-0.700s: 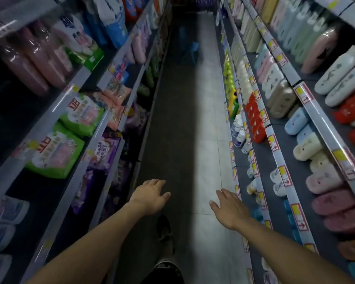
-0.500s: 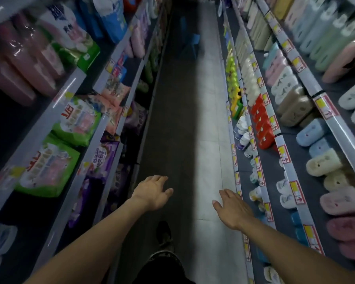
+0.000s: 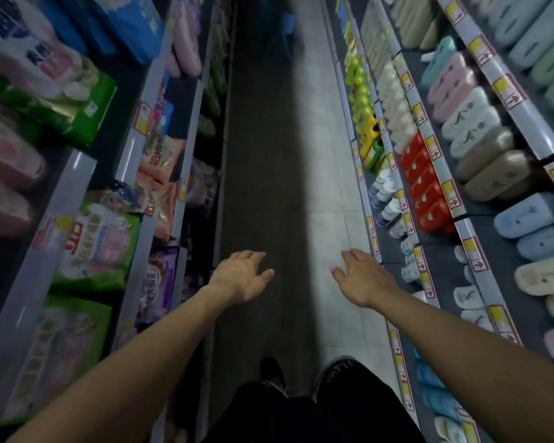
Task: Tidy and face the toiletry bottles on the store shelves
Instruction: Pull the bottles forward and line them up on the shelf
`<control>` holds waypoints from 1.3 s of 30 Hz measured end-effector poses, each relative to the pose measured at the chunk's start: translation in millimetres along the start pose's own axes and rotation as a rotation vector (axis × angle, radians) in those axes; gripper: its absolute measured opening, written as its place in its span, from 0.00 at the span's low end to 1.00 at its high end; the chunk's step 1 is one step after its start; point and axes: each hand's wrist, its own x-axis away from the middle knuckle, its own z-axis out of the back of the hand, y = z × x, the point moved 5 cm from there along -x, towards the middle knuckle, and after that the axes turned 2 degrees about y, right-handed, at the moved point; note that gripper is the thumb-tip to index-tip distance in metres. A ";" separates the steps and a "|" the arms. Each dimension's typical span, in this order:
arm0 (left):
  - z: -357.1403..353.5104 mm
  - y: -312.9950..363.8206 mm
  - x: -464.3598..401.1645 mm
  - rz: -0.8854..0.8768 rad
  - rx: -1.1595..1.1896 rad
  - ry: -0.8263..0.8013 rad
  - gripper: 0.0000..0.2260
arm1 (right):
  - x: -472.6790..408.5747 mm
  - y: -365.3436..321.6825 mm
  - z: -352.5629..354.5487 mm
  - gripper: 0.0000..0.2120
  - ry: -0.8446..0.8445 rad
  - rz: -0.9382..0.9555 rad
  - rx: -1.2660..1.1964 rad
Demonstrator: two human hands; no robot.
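Toiletry bottles fill the shelves on the right of a narrow aisle: red bottles (image 3: 424,183), cream bottles (image 3: 394,103), green and yellow bottles (image 3: 362,100), small white bottles (image 3: 387,199), and tan (image 3: 490,164), pale blue (image 3: 531,215) and pink (image 3: 451,84) bottles higher up. My left hand (image 3: 242,276) and my right hand (image 3: 360,278) both reach forward over the aisle floor, fingers apart, holding nothing. My right hand hovers close to the edge of the lowest right shelf (image 3: 370,225) without touching a bottle.
Shelves on the left hold soft packs in green (image 3: 93,251), pink, purple and blue wrappers. Price-tag strips (image 3: 451,196) run along the right shelf edges. The tiled aisle floor (image 3: 288,155) runs ahead between the racks. My feet (image 3: 301,375) show at the bottom.
The view has tilted down and moved forward along the aisle. Both hands stay stretched out and empty, spread slightly wider apart.
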 end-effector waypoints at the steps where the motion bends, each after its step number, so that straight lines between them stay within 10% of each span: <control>1: 7.7 -0.8 -10.8 -0.002 -0.010 -0.001 0.31 | -11.3 -0.2 6.0 0.31 0.000 -0.001 0.000; 39: 348.9 49.7 -553.9 0.132 0.062 0.024 0.32 | -566.0 46.3 325.2 0.30 -0.027 0.078 0.082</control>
